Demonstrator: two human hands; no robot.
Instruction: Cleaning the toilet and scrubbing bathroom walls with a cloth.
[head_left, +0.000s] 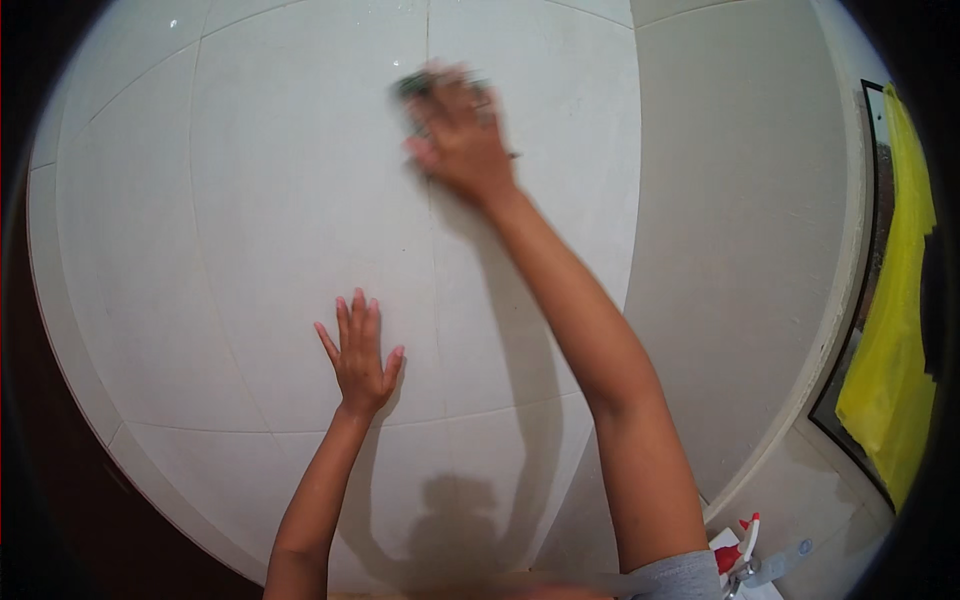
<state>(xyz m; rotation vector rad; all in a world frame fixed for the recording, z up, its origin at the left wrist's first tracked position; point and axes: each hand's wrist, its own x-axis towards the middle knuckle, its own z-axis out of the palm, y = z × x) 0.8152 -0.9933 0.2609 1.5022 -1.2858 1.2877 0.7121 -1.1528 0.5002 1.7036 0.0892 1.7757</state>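
Observation:
My left hand (362, 367) lies flat on the white tiled wall (300, 225), fingers spread, with nothing in it. Higher up and to the right, my right hand (465, 142) presses a dark green scrubbing pad (414, 86) to the same wall. Motion blurs this hand and the pad, and the fingers hide most of the pad. Thin grout lines run between the large tiles, and a few small wet spots show near the top.
At the right edge, a yellow plastic sheet (885, 360) hangs over a black-framed mirror (870, 292). Below it stand a red and white spray bottle (750, 536), a metal faucet (741, 576) and a clear bottle (776, 566). A grey wall panel (735, 225) adjoins the tiles.

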